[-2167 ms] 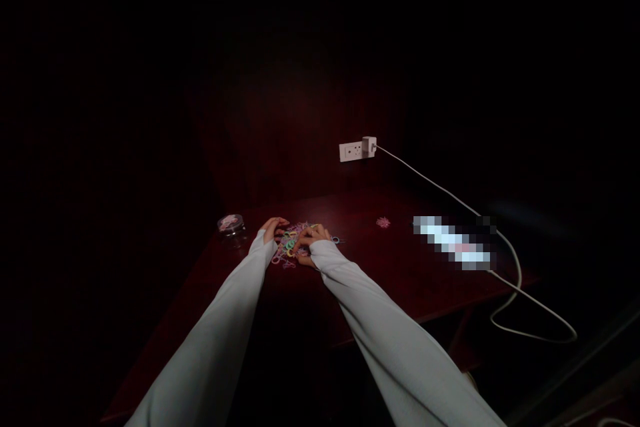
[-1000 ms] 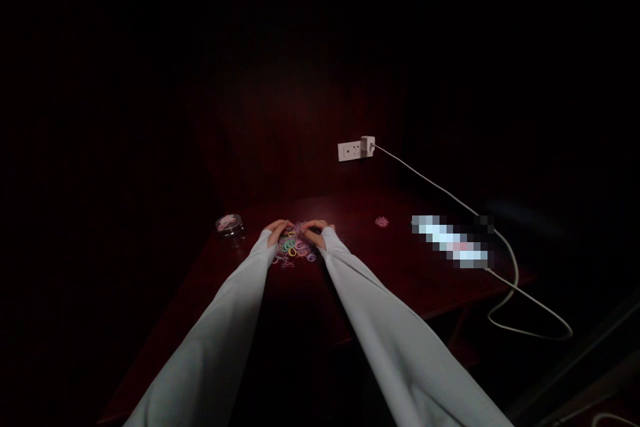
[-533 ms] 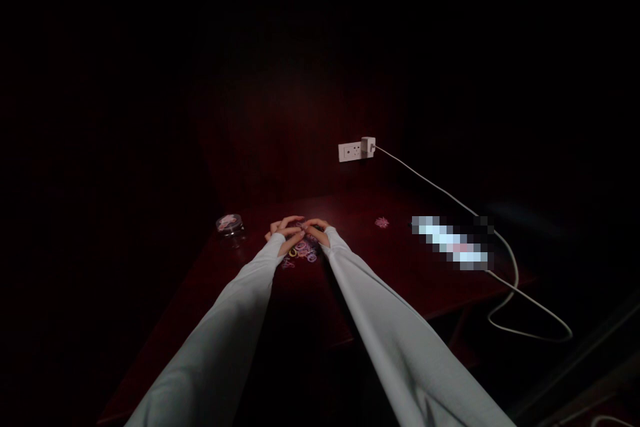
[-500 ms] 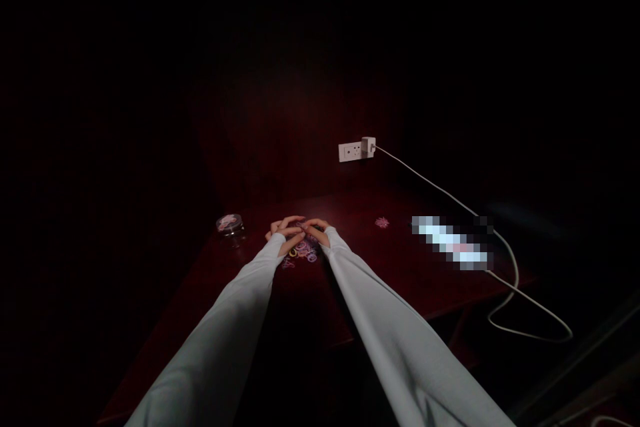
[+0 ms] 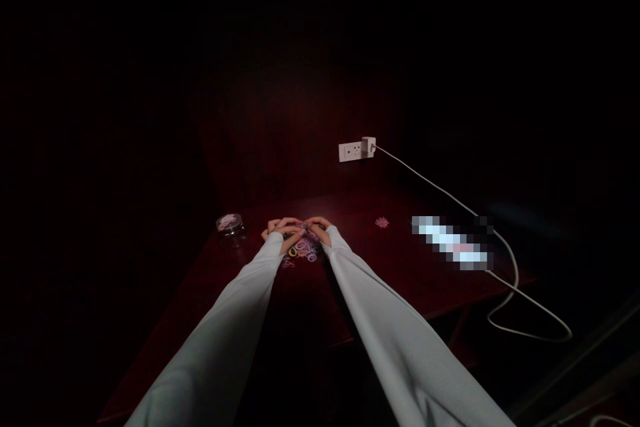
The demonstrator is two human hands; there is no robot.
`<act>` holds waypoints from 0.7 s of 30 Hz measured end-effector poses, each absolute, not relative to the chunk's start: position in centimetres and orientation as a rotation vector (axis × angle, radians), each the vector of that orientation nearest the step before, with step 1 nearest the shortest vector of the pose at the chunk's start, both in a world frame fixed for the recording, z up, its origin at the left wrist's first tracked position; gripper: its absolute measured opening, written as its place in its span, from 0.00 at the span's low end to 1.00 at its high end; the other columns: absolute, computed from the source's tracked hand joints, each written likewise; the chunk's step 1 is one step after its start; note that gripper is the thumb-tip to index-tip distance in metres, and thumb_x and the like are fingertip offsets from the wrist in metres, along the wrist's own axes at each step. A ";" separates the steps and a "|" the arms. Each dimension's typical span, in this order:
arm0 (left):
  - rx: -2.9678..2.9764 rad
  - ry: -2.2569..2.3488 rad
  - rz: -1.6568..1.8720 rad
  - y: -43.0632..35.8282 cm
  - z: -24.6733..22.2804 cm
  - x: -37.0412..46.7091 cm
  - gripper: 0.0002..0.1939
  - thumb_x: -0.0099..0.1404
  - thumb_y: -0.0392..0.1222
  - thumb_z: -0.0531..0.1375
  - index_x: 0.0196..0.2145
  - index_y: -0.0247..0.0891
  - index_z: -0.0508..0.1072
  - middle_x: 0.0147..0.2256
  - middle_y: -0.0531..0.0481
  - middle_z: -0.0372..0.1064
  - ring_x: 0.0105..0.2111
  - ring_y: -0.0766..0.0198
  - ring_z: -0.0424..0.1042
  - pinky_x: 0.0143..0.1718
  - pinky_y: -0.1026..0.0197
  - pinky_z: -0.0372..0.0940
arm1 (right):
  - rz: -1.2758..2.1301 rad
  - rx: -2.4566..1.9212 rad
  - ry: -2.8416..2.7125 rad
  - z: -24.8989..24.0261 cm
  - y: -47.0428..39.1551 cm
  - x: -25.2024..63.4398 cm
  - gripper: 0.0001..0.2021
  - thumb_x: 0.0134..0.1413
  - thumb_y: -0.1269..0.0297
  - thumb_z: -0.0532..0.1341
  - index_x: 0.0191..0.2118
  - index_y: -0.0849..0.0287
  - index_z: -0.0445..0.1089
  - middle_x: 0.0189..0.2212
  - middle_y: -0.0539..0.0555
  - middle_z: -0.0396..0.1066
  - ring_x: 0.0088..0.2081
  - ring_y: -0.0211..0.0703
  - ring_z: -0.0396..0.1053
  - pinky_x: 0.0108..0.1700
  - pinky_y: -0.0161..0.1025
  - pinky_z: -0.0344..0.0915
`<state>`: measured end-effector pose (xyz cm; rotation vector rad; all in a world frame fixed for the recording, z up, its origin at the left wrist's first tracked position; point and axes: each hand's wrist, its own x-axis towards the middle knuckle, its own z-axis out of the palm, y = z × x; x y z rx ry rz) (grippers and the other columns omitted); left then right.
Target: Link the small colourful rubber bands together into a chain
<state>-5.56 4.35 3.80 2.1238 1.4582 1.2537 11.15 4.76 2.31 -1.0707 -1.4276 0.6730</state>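
Note:
A pile of small coloured hair ties (image 5: pixel 303 249), mostly pink and purple with a yellow one, lies on the dark red table. Over its far side, my left hand (image 5: pixel 286 228) has thumb and forefinger pinched together, the other fingers curled. My right hand (image 5: pixel 320 228) meets it from the other side, its fingertips also closed in a pinch. Both sets of fingertips nearly touch. Whatever is between them is too small and dim to make out. A separate little cluster of pink hair ties (image 5: pixel 382 222) lies to the right.
To the left stands a round clear container (image 5: pixel 229 224) with something pinkish on top. A blurred-out bright device (image 5: pixel 450 243) lies at the right, with a white cable (image 5: pixel 430 181) running to a charger (image 5: pixel 369 145) in the wall socket (image 5: pixel 349 152).
The left hand has shifted slightly, and its fingers are drawn a little closer to the right hand's fingertips. The pile and the other things lie as before.

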 end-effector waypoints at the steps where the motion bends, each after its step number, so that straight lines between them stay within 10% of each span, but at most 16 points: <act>1: 2.137 1.472 1.244 4.5 3.8 -5.6 0.07 0.66 0.50 0.65 0.34 0.50 0.84 0.53 0.52 0.78 0.58 0.46 0.61 0.64 0.42 0.47 | 0.699 -1.063 -1.415 2.5 4.9 11.2 0.13 0.61 0.51 0.62 0.38 0.52 0.80 0.39 0.52 0.79 0.46 0.47 0.73 0.52 0.42 0.68; 21: 2.194 1.459 1.190 4.1 3.8 -5.5 0.04 0.64 0.46 0.67 0.32 0.50 0.83 0.51 0.50 0.77 0.59 0.46 0.61 0.62 0.41 0.47 | 0.602 -1.236 -1.407 1.2 6.3 10.3 0.07 0.56 0.55 0.69 0.33 0.50 0.82 0.39 0.52 0.77 0.51 0.47 0.67 0.57 0.43 0.60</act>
